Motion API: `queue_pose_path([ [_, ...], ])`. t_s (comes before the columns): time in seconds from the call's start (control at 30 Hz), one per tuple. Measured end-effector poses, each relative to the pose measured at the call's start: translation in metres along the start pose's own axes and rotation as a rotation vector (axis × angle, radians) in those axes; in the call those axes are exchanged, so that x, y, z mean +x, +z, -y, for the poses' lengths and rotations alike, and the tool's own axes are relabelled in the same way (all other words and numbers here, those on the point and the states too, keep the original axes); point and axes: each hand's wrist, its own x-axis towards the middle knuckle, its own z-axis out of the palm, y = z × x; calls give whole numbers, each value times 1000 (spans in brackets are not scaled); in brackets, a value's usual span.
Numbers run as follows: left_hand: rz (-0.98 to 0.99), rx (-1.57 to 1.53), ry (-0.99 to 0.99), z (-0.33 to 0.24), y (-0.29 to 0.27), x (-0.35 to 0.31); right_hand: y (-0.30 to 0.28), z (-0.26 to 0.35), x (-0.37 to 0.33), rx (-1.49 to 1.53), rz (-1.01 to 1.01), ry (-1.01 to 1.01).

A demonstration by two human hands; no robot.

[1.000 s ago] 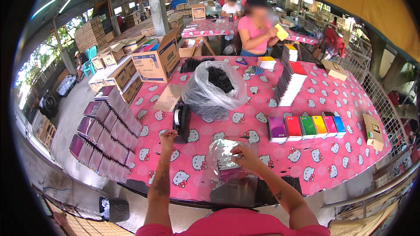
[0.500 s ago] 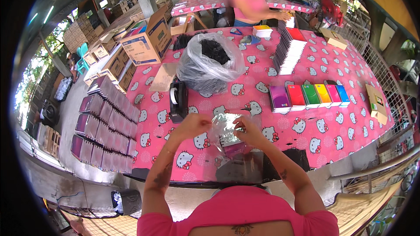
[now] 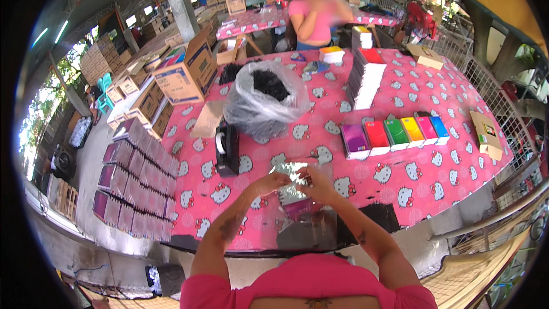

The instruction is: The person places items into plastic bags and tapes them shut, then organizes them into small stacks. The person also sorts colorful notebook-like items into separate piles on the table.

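Observation:
A small bundle of notebooks (image 3: 297, 209) with a purple cover lies before me at the table's near edge, wrapped in shiny clear plastic film (image 3: 293, 193). My left hand (image 3: 271, 183) is at the film's left side, its fingers drawn together on the plastic. Over the bundle's right part, my right hand (image 3: 318, 185) has its thumb and fingers bent in a pinch on the film. The two hands are close together, fingertips nearly meeting. A black tape dispenser (image 3: 227, 157) stands left of and beyond the bundle.
Wrapped notebook stacks (image 3: 134, 180) stand at the left. Beyond the dispenser sits a clear bag (image 3: 266, 103) of black pieces. A row of coloured notebooks (image 3: 394, 135) and a tall notebook stack (image 3: 365, 80) are at the right. Across the pink table (image 3: 311, 131) stands a person (image 3: 311, 20).
My left hand has moved right, from beside the film to close by my right hand. The person across has lifted their hands from the notebook stack toward their head. My view has shifted.

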Motion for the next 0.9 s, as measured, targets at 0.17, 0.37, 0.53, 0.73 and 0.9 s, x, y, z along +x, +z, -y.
queue_pose_path([
  [0.17,-620,1102,303,-99,60,-29,-3,-1,-13,298,-85,158],
  [0.37,-480,1010,-18,-134,93,-46,-6,-67,-84,615,206,544],
  [0.53,-750,459,59,-122,104,-53,40,-29,-96,1193,192,640],
  [0.73,-823,-125,108,-32,139,-72,-6,-52,-68,466,-42,164],
  [0.9,-785,295,125,-82,131,-73,5,-68,-59,23,-51,-66],
])
